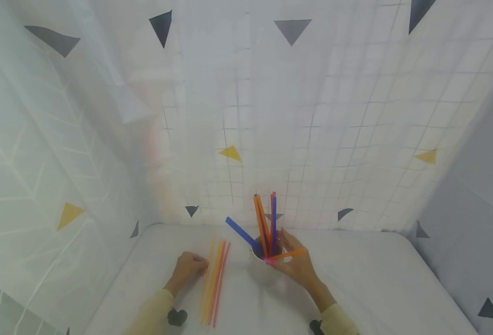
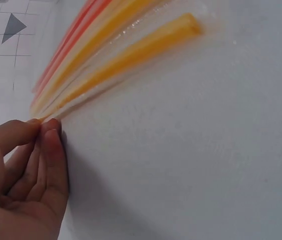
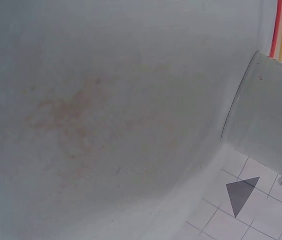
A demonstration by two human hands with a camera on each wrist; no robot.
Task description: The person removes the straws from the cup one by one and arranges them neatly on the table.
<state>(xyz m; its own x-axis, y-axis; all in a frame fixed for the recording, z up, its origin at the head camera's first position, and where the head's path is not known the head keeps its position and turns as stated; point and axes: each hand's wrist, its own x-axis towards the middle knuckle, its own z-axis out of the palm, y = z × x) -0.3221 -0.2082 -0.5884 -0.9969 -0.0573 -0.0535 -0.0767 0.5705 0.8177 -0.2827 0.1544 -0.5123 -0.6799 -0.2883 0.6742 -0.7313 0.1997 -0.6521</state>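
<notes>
My left hand [image 1: 189, 267] pinches a yellow straw [image 2: 141, 50] between thumb and fingertips; the straw is at the left side of a row of yellow, orange and red straws [image 1: 218, 284] on the table. A white mug [image 1: 260, 271] stands right of that row, its side and handle also showing in the right wrist view. My right hand [image 1: 298, 267] grips the mug's right side near the rim. Orange, red and blue straws [image 1: 260, 214] stand in the mug; one blue straw [image 1: 241, 233] leans left. An orange straw [image 1: 290, 254] tilts right across the right hand.
The white table [image 1: 363, 279] has a rounded far edge against a pale patterned curtain [image 1: 313, 116]. Curtains also hang at the left and right. Dark heart prints [image 1: 177, 317] mark the tabletop near the forearms.
</notes>
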